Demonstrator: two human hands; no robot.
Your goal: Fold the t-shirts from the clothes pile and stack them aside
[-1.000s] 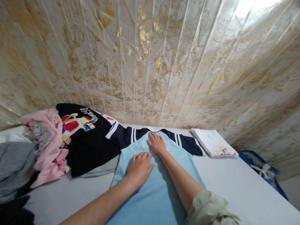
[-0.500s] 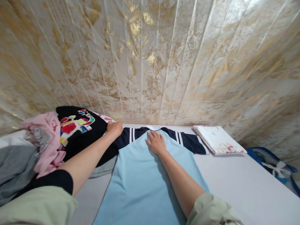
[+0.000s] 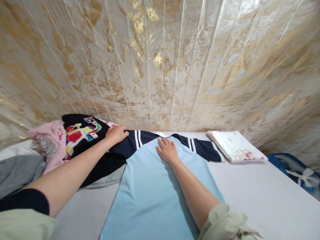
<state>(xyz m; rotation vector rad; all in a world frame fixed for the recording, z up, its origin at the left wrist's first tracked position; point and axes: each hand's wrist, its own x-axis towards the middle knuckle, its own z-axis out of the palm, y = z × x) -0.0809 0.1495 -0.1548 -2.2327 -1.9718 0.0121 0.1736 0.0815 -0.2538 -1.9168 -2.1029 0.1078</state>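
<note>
A light blue T-shirt [image 3: 147,193] with navy sleeves and white stripes lies spread out, its collar towards the wall. My left hand [image 3: 116,135] grips the end of its left-side sleeve, fingers closed over the navy cloth; the fingertips are partly hidden. Just below the collar, my right hand [image 3: 168,150] rests flat on the chest of the shirt with its fingers stretched out. The right-side sleeve lies out straight, untouched by either hand.
A folded white garment [image 3: 233,143] with a pinkish print sits at the back right. To the left are a black garment [image 3: 100,166] with a colourful print, a pink one [image 3: 53,133] and a grey one [image 3: 20,173]. A blue-edged bag [image 3: 277,161] stands beyond the white table [image 3: 255,196].
My left hand has moved left, drawing the sleeve out straighter over the black garment. My right hand stays on the shirt's chest. The view has shifted slightly.
</note>
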